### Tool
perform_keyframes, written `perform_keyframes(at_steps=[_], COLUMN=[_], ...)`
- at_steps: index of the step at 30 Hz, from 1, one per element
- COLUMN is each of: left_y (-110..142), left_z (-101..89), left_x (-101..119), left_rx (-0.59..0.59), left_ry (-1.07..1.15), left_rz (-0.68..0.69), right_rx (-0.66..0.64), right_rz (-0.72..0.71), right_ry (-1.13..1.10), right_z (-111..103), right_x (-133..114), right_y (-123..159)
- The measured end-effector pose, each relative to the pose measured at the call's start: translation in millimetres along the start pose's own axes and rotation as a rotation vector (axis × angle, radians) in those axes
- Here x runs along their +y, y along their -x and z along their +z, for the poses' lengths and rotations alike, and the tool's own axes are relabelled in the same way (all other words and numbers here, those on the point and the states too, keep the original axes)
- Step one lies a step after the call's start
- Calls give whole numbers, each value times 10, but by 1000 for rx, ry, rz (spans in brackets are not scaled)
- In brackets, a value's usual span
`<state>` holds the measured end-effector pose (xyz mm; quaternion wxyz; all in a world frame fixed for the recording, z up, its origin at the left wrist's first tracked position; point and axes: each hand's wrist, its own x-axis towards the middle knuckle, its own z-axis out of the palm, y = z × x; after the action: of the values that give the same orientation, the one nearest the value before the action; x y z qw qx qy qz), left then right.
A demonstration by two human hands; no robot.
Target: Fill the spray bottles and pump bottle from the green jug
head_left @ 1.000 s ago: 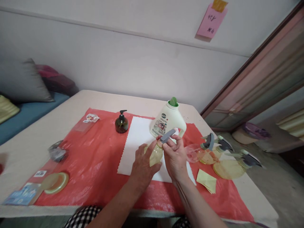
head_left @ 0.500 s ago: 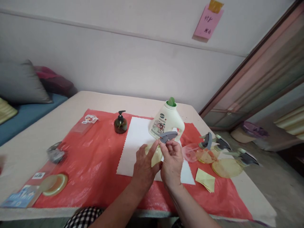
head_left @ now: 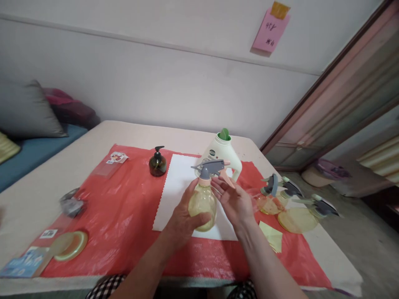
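My left hand point(head_left: 183, 218) is wrapped round a clear yellow spray bottle point(head_left: 204, 201) with a grey and pink trigger head, held upright over the white scalloped sheet point(head_left: 174, 182). Just to its right is my right hand point(head_left: 237, 202), palm up with fingers spread, close by the pink trigger; whether the fingertips touch the bottle's neck is hard to tell. Behind the trigger head stands a cream jug point(head_left: 229, 151) with a green spout, partly covered by it. Several spray bottles point(head_left: 297, 220) lie on their sides at the right.
A red plastic sheet point(head_left: 124, 216) covers much of the table. On it are a dark pump bottle point(head_left: 157, 165), yellow paper notes point(head_left: 272, 236), a round yellow-rimmed lid point(head_left: 76, 245) and a crumpled grey plastic bundle point(head_left: 72, 203). A wall with a pink note point(head_left: 271, 31) rises behind.
The spray bottle now stands upright in my left hand with its trigger head in full view. My right hand has come off the head, opened and moved right.
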<state>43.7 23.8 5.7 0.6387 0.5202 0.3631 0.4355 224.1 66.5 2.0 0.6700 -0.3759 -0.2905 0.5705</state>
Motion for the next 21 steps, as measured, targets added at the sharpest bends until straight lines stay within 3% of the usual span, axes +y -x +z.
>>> perform_keyframes(at_steps=[4,8,11,13,18,21], left_y=[74,124,128,110,22,-15], left_z=[84,189,205,182,104,95], left_x=[14,28,10,-35,-190,-237], left_rx=[-267,-419,-451,-403,-59,79], left_ry=[311,367,346,289,-46,-255], left_rz=[-49,-71,-71,-73,-113,-95], right_rx=[-260,-292,-351,-354,-289,-218], right_rz=[180,135,83,76,79,35], right_ry=[-42,12,20,63,194,192], right_z=[7,23,-17,-31,44,103], right_x=[-167,-259,-263,-244,-122,-30], right_y=[12,204,239,199,101,113])
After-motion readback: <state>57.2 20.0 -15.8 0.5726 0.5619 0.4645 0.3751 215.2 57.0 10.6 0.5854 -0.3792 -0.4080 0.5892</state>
